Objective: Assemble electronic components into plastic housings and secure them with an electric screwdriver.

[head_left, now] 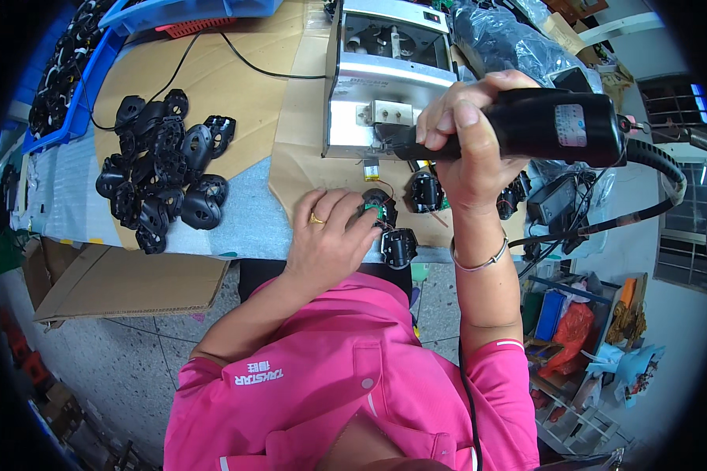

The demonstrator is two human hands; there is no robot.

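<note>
My right hand (475,133) grips a black corded electric screwdriver (554,129), held nearly level. Its narrow nose points left, to the front of a silver screw feeder (393,47); whether the tip touches cannot be made out. My left hand (334,224), with a ring on one finger, lies on the table with its fingertips closed on a round black housing (383,199) holding a green circuit board. Thin wires run from there to a small flat battery (371,169). Against this housing sits a second black housing (399,247), at the table's front edge.
Left of my hand lies a heap of black plastic shells (165,161). Another black housing (426,192) stands by my right wrist. Blue crates (78,110) line the far left, and clear plastic bags (511,47) the far right. The screwdriver's cord (589,228) loops at right.
</note>
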